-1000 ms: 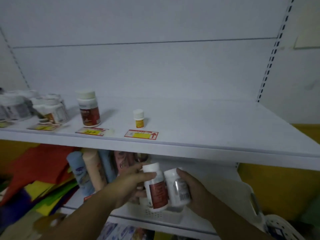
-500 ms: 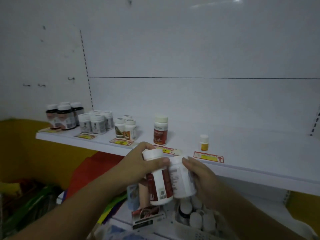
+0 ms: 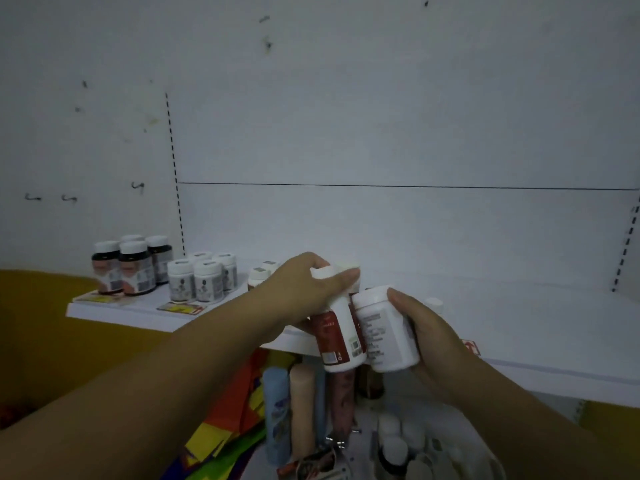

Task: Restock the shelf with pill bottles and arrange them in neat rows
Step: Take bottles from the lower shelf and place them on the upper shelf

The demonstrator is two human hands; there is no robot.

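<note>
My left hand (image 3: 304,289) grips the red bottle (image 3: 337,336); my right hand (image 3: 427,336) grips the white bottle (image 3: 384,332). Both touch, before the shelf (image 3: 519,327). Dark jars (image 3: 133,266) and white jars (image 3: 201,278) stand far left.

Dim light, bluish cast. White back panel (image 3: 381,116) fills most of view, w/ a thin horizontal seam (image 3: 398,186) across it & scattered dark marks up top. Slotted upright (image 3: 174,168) at left, another (image 3: 625,251) at right edge. Left of it, plain white wall (image 3: 69,133) w/ small hooks (image 3: 69,198). Below that, yellow wall (image 3: 52,323). Bright red, yellow & green sheets (image 3: 225,431) low at centre-left.
</note>
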